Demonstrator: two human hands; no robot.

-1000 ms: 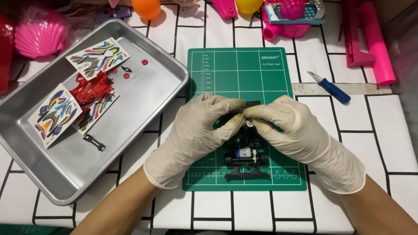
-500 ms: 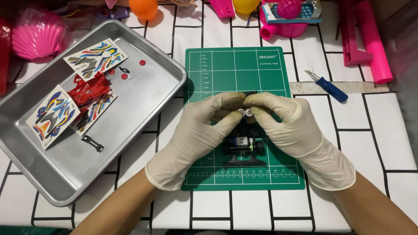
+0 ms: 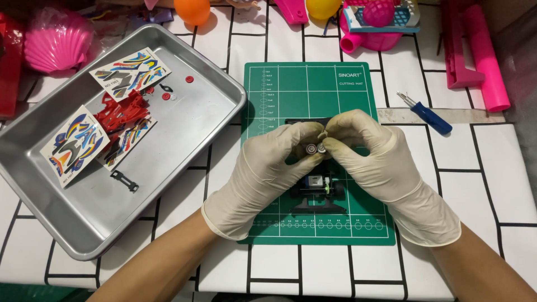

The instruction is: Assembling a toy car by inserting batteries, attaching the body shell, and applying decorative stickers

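We hold our two gloved hands together over the middle of the green cutting mat [image 3: 313, 84], which lies at the centre of the tiled desk [image 3: 492, 168]. Our left hand [image 3: 268, 173] pinches one small round roller [image 3: 310, 149] between thumb and forefinger, and our right hand [image 3: 380, 165] pinches a second small roller [image 3: 322, 147] the same way; the two discs touch side by side, flat faces turned up toward us. So both sets of fingers are narrow, closed on these parts.

Directly below the fingertips, toward the near edge of the mat, sits the black toy car chassis [image 3: 319, 190]. Its long axis runs away from us, along the mat's length, with a bumper bar at its near end. Both hands are about equally close to it, one on either side.

At the desk's left side stands a metal tray [image 3: 212, 128] holding sticker sheets [image 3: 72, 142], a red plastic body part [image 3: 120, 114] and a small black piece [image 3: 124, 180]. A blue-handled screwdriver [image 3: 425, 114] lies just off the mat's right edge.
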